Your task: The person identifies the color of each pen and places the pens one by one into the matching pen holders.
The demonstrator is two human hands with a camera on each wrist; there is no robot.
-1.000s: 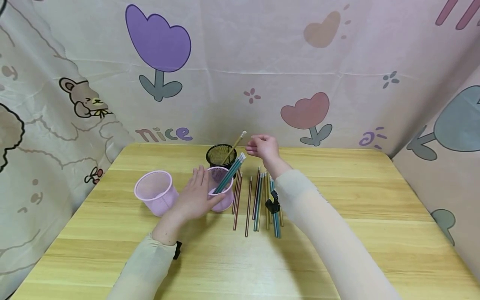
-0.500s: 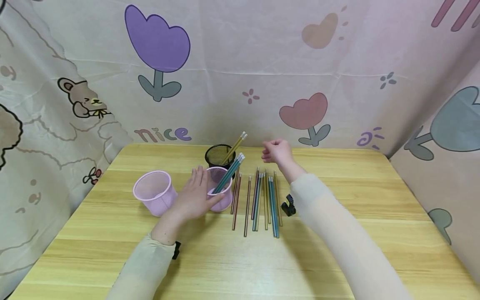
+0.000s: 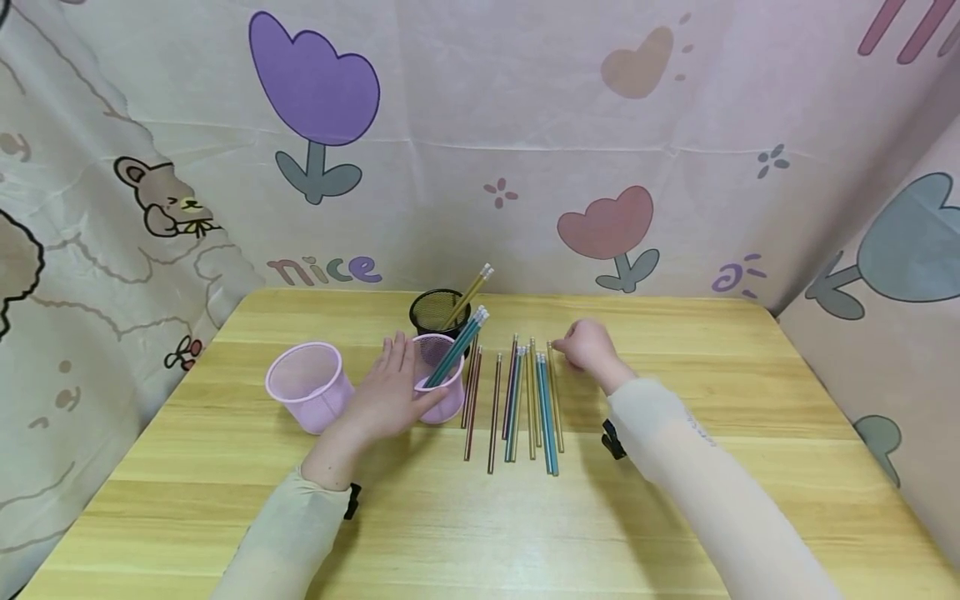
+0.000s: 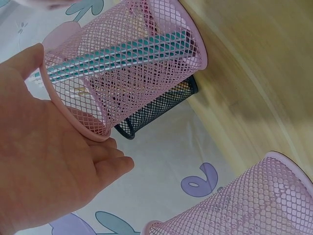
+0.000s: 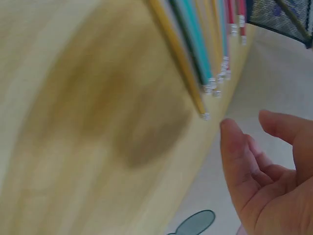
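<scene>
Head view hides whether right hand (image 3: pixel 588 350) grips the gold pencil (image 3: pixel 556 398); fingers loosely curled.

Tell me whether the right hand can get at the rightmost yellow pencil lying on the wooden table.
Probably yes: the right hand hovers just beside the rightmost yellow pencil, fingers loosely curled and holding nothing, with nothing between them.

The pale wooden table (image 3: pixel 675 500) is viewed from above and in front by the head camera. The pink mesh cup holding teal pencils (image 4: pixel 122 68) is seen close up from the left wrist, the loose row of pencils (image 5: pixel 195 54) from the right wrist; both appear in the head view.
</scene>
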